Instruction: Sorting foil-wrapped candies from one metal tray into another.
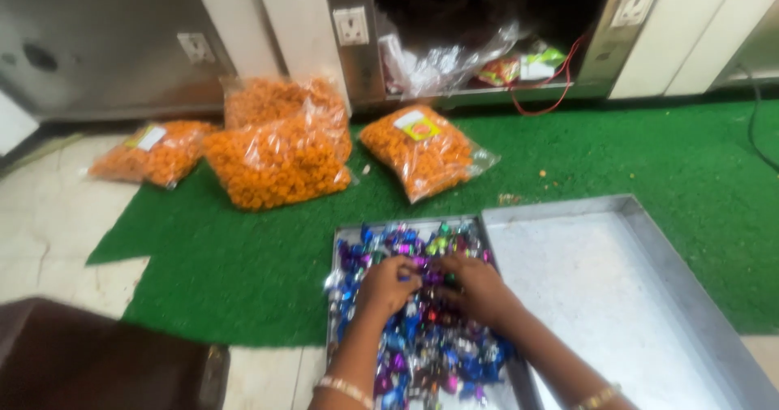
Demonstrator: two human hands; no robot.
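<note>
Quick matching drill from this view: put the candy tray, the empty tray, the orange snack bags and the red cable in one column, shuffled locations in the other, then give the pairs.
1. tray of foil-wrapped candies
2. empty metal tray
3. orange snack bags
4. red cable

A. on the shelf edge at the back
B. under both hands
C. far side of the green mat
D. right of the candy tray

Pairs: 1-B, 2-D, 3-C, 4-A
</note>
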